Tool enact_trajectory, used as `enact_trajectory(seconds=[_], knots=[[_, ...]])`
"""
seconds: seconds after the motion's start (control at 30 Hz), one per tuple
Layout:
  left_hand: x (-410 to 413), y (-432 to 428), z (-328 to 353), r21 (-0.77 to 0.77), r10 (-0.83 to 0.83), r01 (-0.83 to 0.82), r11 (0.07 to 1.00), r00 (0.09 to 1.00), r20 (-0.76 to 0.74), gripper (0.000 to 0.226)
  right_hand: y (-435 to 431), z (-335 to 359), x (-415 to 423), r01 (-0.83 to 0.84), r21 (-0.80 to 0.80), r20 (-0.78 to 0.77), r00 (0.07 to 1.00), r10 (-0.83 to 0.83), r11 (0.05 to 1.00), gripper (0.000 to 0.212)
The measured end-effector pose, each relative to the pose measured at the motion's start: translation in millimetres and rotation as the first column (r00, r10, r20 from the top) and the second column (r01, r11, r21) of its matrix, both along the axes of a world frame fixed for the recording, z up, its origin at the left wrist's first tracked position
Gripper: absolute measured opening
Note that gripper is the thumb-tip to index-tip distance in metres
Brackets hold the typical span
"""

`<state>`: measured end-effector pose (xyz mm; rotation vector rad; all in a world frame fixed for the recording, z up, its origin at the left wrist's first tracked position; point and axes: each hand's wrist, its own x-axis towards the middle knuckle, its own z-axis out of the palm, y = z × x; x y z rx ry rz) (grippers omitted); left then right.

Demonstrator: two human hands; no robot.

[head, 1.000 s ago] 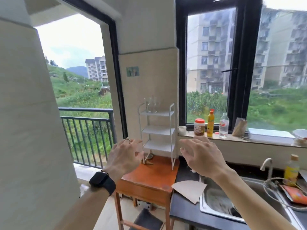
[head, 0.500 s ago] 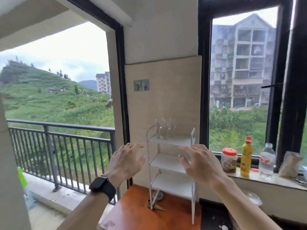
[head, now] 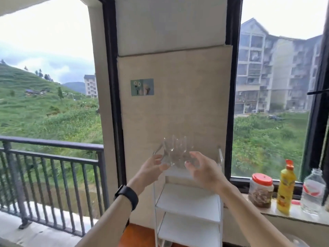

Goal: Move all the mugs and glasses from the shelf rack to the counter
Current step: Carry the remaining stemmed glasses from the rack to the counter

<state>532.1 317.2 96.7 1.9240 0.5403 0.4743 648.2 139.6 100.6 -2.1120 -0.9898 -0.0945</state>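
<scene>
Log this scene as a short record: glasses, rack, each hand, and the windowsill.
rack: white, standing against the wall
glasses: clear, clustered on the top shelf
left hand: at the glasses' left side, grip unclear
right hand: at their right side, grip unclear
windowsill: red-lidded jar, yellow bottle, clear bottle

No legible text on yellow bottle [head: 284,190], jar [head: 261,192], sticker [head: 142,87].

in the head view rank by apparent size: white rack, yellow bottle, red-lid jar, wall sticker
white rack
yellow bottle and red-lid jar, too close to rank (bottle taller, jar wider)
wall sticker smallest
</scene>
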Motion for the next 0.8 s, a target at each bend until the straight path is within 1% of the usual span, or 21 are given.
enact_trajectory(seconds=[0.07,0.13,0.2,0.27,0.37,0.43,0.53,0.6,0.7,0.8], knots=[[30,19,-5,-0.164,-0.019,0.024,0.986,0.999,0.032,0.066,30,-8,24,0.012,0.088,-0.223,0.975,0.008,0.996,0.049],[58,35,-12,-0.242,-0.041,0.05,0.969,0.998,0.043,0.073,55,-17,49,0.047,0.168,-0.408,0.913,0.026,0.985,0.05],[81,47,-20,-0.282,-0.066,0.079,0.956,0.996,0.057,0.072,75,-25,71,0.083,0.235,-0.529,0.847,0.057,0.968,0.046],[99,57,-27,-0.301,-0.079,0.099,0.948,0.994,0.077,0.066,91,-31,84,0.103,0.282,-0.597,0.797,0.09,0.954,0.042],[119,69,-35,-0.328,-0.066,0.119,0.937,0.984,0.168,0.057,107,-33,93,0.09,0.336,-0.624,0.767,0.15,0.938,0.029],[129,73,-36,-0.337,-0.07,0.147,0.93,0.971,0.23,0.048,112,-31,96,0.088,0.369,-0.624,0.761,0.177,0.925,0.024],[135,75,-38,-0.377,-0.061,0.158,0.913,0.965,0.256,0.036,115,-30,97,0.103,0.393,-0.614,0.769,0.177,0.914,0.023],[135,76,-40,-0.368,-0.037,0.129,0.921,0.968,0.247,0.029,113,-31,94,0.11,0.395,-0.596,0.786,0.163,0.912,0.027],[130,75,-41,-0.348,-0.053,0.153,0.925,0.958,0.281,0.029,105,-31,86,0.095,0.387,-0.56,0.815,0.151,0.917,0.034],[119,71,-39,-0.281,-0.175,0.257,0.925,0.942,0.288,0.037,82,-29,74,0.109,0.416,-0.54,0.829,0.149,0.903,0.036]])
